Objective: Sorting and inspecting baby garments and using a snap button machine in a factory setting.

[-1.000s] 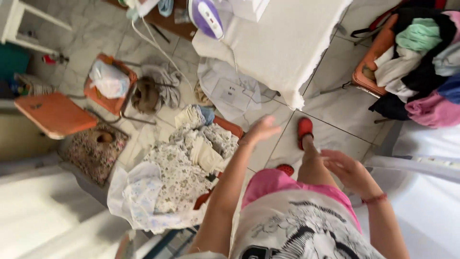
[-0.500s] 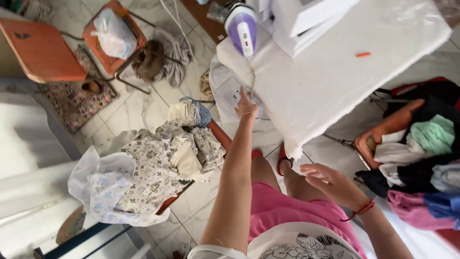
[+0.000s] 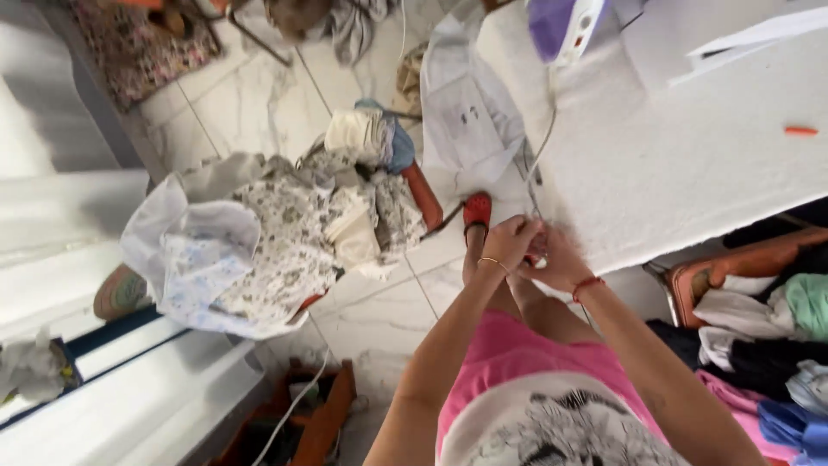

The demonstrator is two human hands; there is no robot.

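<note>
Your left hand (image 3: pixel 511 241) and right hand (image 3: pixel 559 261) meet just below the near edge of the white padded ironing board (image 3: pixel 690 164), both pressed together around a small item (image 3: pixel 539 256) at the end of the iron's pale cord (image 3: pixel 542 151). The fingers of each hand are curled inward and pinching at that item, but it is too small and too covered to tell what it is or which hand truly grips it. The cord runs up from your hands, over the board's left edge, to the purple and white steam iron (image 3: pixel 565 26) standing near the board's far left corner. A small orange piece (image 3: pixel 800 131) lies alone by the board's right edge. Below your hands, a red slipper (image 3: pixel 476 210) shows on the marble floor tiles (image 3: pixel 259 112). To the left, a heap of flowered and white laundry (image 3: pixel 276 233) covers a chair. At the right, folded clothes (image 3: pixel 776 328) fill an orange chair (image 3: pixel 733 263).
</note>
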